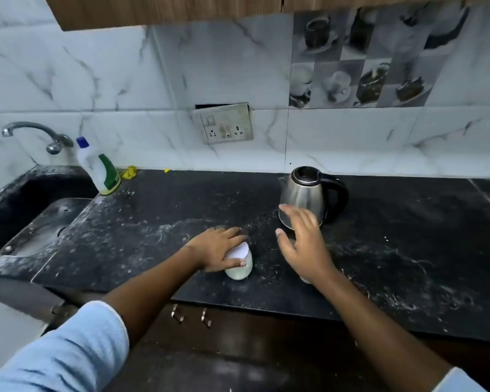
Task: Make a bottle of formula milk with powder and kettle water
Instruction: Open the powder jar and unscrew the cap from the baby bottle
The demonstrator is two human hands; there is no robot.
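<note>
**Holding the Bottle, Reaching for the Kettle**

We had the bottle (239, 265) standing on the dark counter (153, 222), right under our left fingers. It looked see-through, with white milk or powder low inside. Something white and pointed, maybe paper, stuck up from its mouth. We think the bottle was light and easy to tip, with smooth, slippery sides. The best place to hold it was around the middle, as we did.

Our left hand (218, 248) was wrapped around the bottle. The fingers curled over the far side and the thumb pressed on the near side.

The kettle (309, 193) stood just past the fingertips of our right hand (303, 244). It was shiny metal with a black lid and a black handle on the far right side. We think it was heavy if full, and maybe hot, so the handle was the safe place to grab.

Our right hand was open and held nothing, fingers spread, pointing at the kettle. Something small and white peeked out under our right wrist; we could not tell what.
</note>
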